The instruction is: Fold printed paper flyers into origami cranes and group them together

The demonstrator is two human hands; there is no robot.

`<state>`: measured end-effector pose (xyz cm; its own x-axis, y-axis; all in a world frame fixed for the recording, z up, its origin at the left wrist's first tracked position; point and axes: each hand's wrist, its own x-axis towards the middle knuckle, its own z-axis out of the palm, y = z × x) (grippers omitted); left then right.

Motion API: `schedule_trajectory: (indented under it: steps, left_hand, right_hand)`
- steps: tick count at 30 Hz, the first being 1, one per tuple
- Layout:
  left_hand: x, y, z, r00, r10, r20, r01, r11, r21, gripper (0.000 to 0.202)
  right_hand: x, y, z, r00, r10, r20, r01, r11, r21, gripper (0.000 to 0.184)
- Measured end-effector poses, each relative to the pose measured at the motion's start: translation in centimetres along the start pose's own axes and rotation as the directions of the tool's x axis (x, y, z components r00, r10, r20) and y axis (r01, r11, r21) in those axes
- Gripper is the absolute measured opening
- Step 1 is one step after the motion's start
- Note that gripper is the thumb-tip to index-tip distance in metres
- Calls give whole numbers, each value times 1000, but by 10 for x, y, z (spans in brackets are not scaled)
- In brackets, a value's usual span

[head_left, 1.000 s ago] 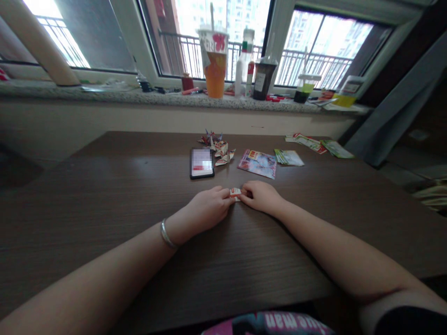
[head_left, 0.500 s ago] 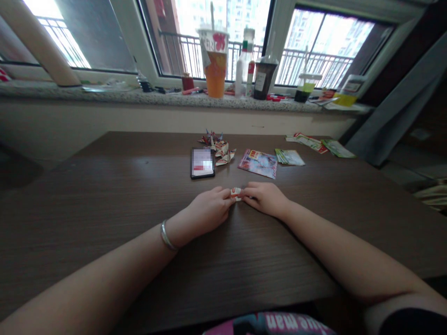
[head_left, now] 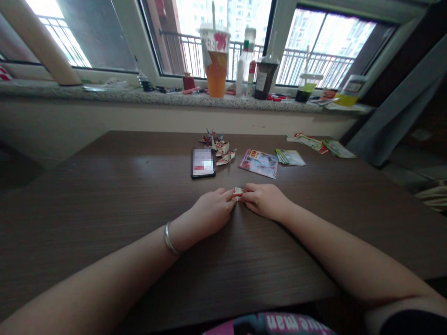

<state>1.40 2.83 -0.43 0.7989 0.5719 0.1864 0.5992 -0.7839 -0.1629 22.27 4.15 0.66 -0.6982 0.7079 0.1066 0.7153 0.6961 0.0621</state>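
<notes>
A small folded piece of paper (head_left: 238,191), white with red print, is pinched between my two hands low over the table. My left hand (head_left: 215,209), with a silver bangle on its wrist, grips the paper's left side. The fingers of my right hand (head_left: 264,199) are closed on its right side. Fingertips hide much of the paper. Just beyond my hands lie a phone (head_left: 203,163) with a blurred screen and several folded paper pieces (head_left: 223,151) in a cluster. A printed colourful booklet or packet (head_left: 259,163) rests beyond my right hand.
Stacks of printed paper (head_left: 290,157) and paper strips (head_left: 310,142) lie at the table's (head_left: 87,223) far right. Along the windowsill (head_left: 167,97) behind stand a large cup of orange drink (head_left: 217,70), a clear bottle (head_left: 241,70), a dark drink cup (head_left: 265,79) and other small items.
My left hand has shifted slightly right, and the fingers of both hands have closed in a little more around the paper. Things on the table stay where they were.
</notes>
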Motion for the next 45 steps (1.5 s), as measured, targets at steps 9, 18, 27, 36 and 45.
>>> schedule_trajectory:
  steps: [9, 18, 27, 36, 45]
  left_hand:
    - [-3, 2, -11, 995, -50, 86, 51, 999, -4, 34]
    - [-3, 2, -21, 989, -82, 119, 84, 996, -18, 25]
    - [-3, -6, -21, 991, -55, 120, 65, 994, -87, 27]
    - [-3, -21, -27, 979, 16, 206, 38, 966, -256, 25]
    - [-4, -16, -25, 985, -29, 170, 67, 973, -219, 27]
  right_hand:
    - [-2, 2, -9, 998, 34, 51, -33, 999, -29, 31]
    - [-4, 2, -16, 997, 35, 62, -32, 998, -48, 30]
    - [-5, 1, -19, 992, 41, 123, -37, 999, -36, 32]
    - [-11, 15, -24, 986, -56, 155, 48, 997, 56, 25]
    - [-11, 16, -21, 991, -82, 106, 76, 995, 61, 23]
